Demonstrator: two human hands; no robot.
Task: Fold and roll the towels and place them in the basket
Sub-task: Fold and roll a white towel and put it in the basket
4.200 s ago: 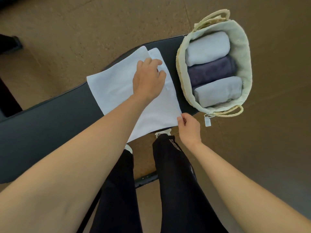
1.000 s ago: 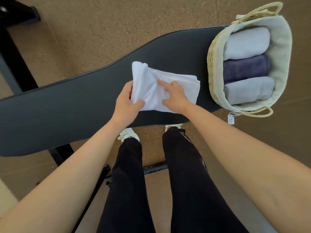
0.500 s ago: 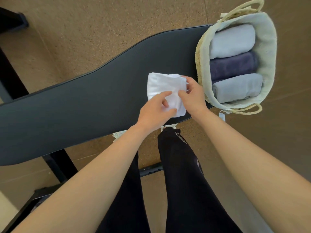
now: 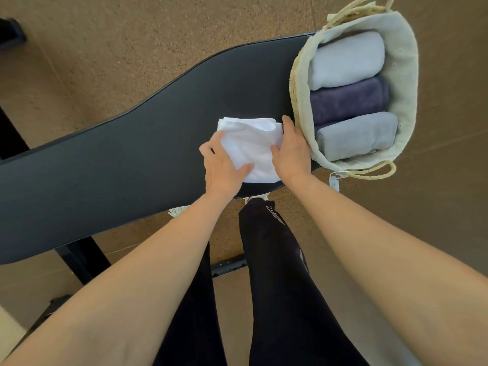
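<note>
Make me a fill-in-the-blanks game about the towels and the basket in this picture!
1. The basket already holds ___ rolled towels.
2. The middle towel in the basket is dark ___.
3. The towel between the left hand and the right hand is ___ in colour.
4. That towel lies on a long ___ bench.

Missing words: three; purple; white; black

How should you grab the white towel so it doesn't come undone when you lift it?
Probably pinch the white towel from its two sides, as the left hand and right hand already do. It lies in a soft folded bundle on the black bench, so squeezing both sides together should keep the layers closed on the way to the basket.
</note>
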